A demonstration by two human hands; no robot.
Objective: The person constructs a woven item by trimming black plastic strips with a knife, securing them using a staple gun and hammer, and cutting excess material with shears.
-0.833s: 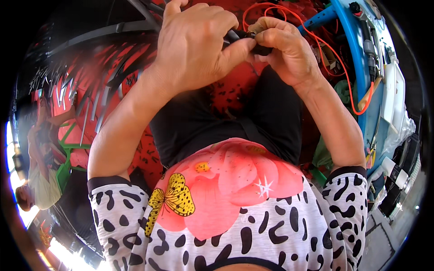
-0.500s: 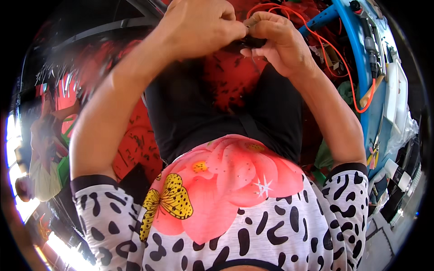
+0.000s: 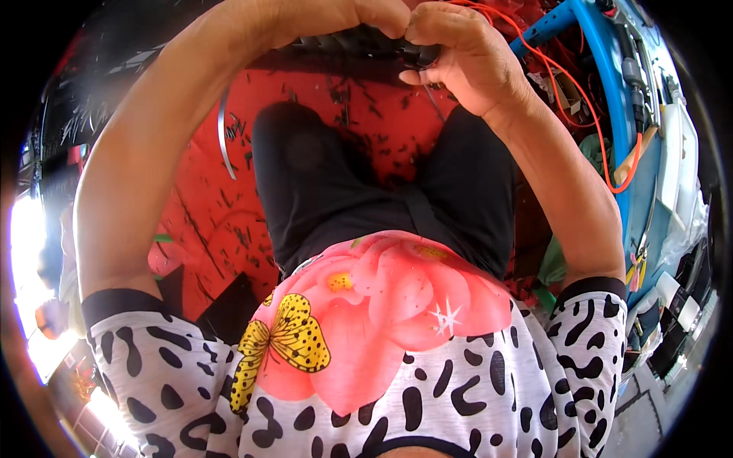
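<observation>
My left hand [image 3: 378, 14] is at the top edge, its wrist bent and its fingers curled inward, partly cut off by the frame. Its fingertips meet those of my right hand [image 3: 466, 49]. The right thumb and forefinger are pinched together, while a lower fingertip sticks out below. Something small and dark [image 3: 420, 53] shows under the right fingers; its kind cannot be made out. Behind the hands lies a dark, uneven band of material [image 3: 336, 47], partly covered by my left wrist.
Dark scraps litter the red floor [image 3: 221, 206] around my legs. A curved pale strip [image 3: 222, 133] lies left of my knee. At the right stands a blue-framed table [image 3: 617, 206] with tools, an orange cable [image 3: 569, 99], a white tray [image 3: 670, 156] and clear plastic [image 3: 691, 229].
My left forearm has swung outward to the left and its hand has risen toward the top edge. My right hand has shifted slightly up. The pale strip now shows.
</observation>
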